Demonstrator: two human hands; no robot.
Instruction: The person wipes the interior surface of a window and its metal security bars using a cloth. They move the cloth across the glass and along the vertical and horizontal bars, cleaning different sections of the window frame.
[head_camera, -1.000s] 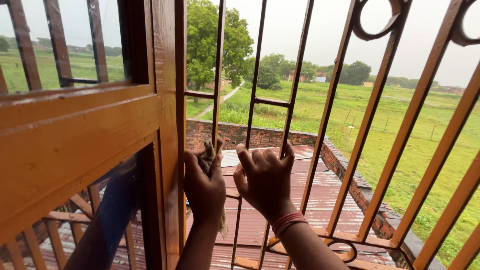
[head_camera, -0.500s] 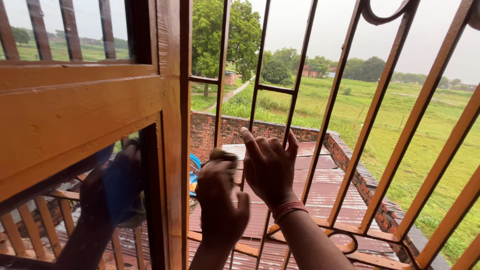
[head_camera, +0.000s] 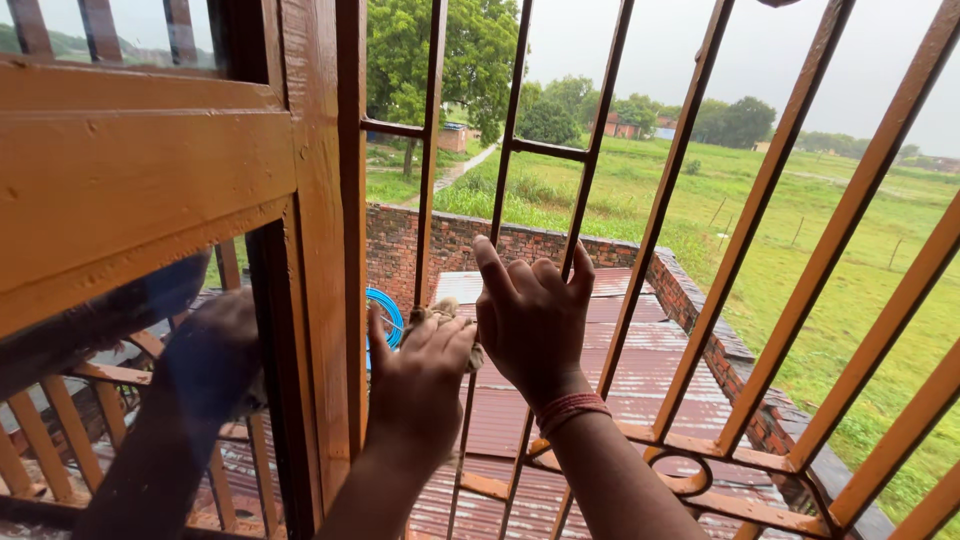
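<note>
A wide green field (head_camera: 800, 230) with scattered trees runs to a grey, overcast sky, and below it lies a corrugated rust-red metal roof (head_camera: 610, 390) bordered by a rough red brick parapet wall (head_camera: 450, 245). Nearer, an orange-painted metal window grille (head_camera: 760, 210) of slim straight bars with a curled scroll near its lower rail fills the opening, and beside it on the left stands a glossy orange-brown wooden window frame (head_camera: 140, 180) whose glass pane (head_camera: 130, 420) mirrors an arm and hand. A bright blue coil of hose (head_camera: 385, 315) shows on the roof just past the frame. The right hand (head_camera: 530, 325), with a red thread band around its wrist, rests against 1 upright bar, its fingers (head_camera: 495, 270) extended and lightly curved upward, gripping nothing that can be seen. The left hand (head_camera: 420, 385) is just beside it, lower and to the left, its fingers (head_camera: 440, 335) curled closed around a small crumpled brownish cleaning cloth (head_camera: 440, 312). The cloth is bunched at those fingertips, pressed up to a thin bar of the grille, with a wisp of it poking out toward the right hand's palm.
</note>
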